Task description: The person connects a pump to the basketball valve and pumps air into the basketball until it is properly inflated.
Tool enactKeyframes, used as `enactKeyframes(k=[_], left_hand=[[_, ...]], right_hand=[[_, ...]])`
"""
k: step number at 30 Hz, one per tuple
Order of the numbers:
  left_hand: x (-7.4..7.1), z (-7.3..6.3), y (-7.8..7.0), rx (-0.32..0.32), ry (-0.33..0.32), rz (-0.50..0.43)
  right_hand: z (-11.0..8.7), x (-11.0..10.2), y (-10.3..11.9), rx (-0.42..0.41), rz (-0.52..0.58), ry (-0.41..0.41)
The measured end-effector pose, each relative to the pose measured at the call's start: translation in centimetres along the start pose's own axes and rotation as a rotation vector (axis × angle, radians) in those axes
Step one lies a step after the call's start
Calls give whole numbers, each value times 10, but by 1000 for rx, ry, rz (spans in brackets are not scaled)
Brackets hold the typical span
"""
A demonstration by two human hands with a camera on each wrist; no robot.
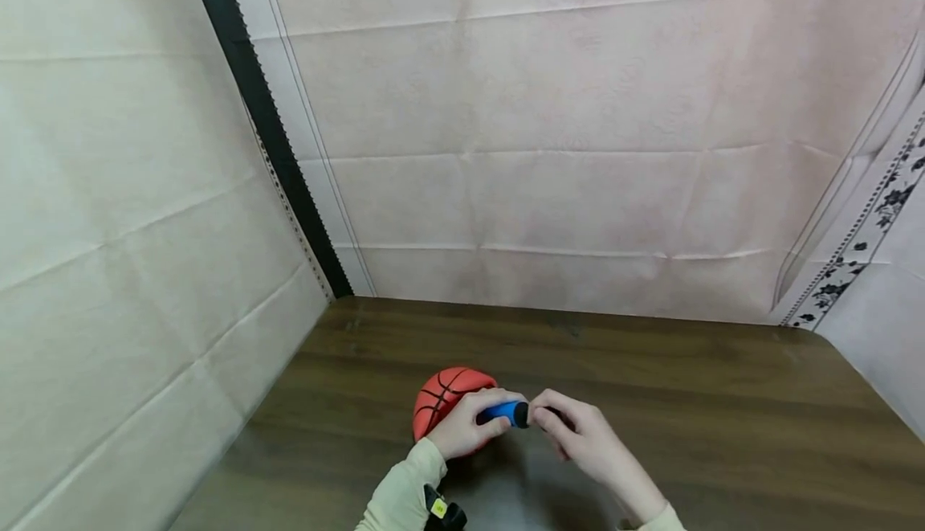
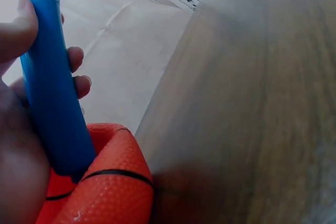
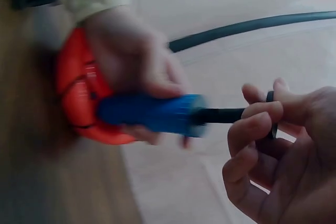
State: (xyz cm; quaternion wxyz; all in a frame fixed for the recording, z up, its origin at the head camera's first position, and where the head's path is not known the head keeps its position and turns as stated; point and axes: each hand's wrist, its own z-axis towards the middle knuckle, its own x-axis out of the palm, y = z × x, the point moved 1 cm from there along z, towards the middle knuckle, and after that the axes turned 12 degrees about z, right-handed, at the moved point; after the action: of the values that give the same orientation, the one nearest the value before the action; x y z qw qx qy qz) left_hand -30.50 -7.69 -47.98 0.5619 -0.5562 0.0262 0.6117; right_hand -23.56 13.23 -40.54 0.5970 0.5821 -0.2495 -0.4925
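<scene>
The gap between the left hand and the right hand is being barred by the rod of the pump. The near right side of the ball is being blocked by the left hand. Free passage is being left over the table on either side; farther back, reach is being stopped by the hanging sheet.

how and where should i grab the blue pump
Probably round the slim barrel of the blue pump, from the left, as the left hand does: one end points at the red ball, and the black rod leaves the other towards the right hand.
</scene>
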Motion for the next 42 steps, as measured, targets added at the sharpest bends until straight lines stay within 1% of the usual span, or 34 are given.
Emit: enactKeyframes(k=[2, 4, 5, 8, 10, 15, 16, 18, 21, 24, 26, 27, 29, 32, 35, 38, 40, 42], left_hand=[[-1, 0, 0, -5, 21, 6], [-1, -1, 0, -12, 56, 13], [-2, -1, 0, -30, 77, 2], [-5, -3, 2, -55, 124, -15], [-8, -4, 2, -68, 128, -30], [-17, -2, 0, -102, 116, -17], [-18, -1, -2, -109, 125, -10], [-19, 1, -5, -109, 150, 10], [-19, 4, -11, -92, 152, 66], [-18, 6, -17, -77, 115, 126], [-17, 5, -18, -82, 89, 147], [-16, 4, -18, -86, 84, 149], [-15, 4, -16, -83, 78, 149], [-15, 2, -14, -78, 91, 110], [-16, 0, -12, -79, 118, 41], [-18, -1, -9, -103, 138, -21], [-21, -1, -7, -134, 134, -40], [-23, -2, -6, -162, 124, -44]], right_hand=[[4, 5, -7, 17, -34, -12], [5, 7, -10, 21, -64, -17], [4, 6, -10, 20, -72, -14], [0, 0, -2, -7, -64, 19], [-6, -7, 7, -26, -30, 35], [-24, -24, 29, -146, 67, 49], [-26, -26, 31, -171, 78, 56], [-27, -27, 32, -192, 97, 65], [-23, -24, 28, -184, 143, 70], [-14, -14, 19, -142, 172, 59], [-5, -5, 11, -108, 152, 39], [-2, 0, 6, -74, 134, 25], [4, 7, -1, -33, 82, -5], [5, 10, -5, 5, 48, -15], [2, 5, 0, -10, 57, 9], [-6, -5, 12, -37, 62, 16], [-13, -11, 23, -29, 70, -16], [-20, -15, 33, -57, 40, -57]])
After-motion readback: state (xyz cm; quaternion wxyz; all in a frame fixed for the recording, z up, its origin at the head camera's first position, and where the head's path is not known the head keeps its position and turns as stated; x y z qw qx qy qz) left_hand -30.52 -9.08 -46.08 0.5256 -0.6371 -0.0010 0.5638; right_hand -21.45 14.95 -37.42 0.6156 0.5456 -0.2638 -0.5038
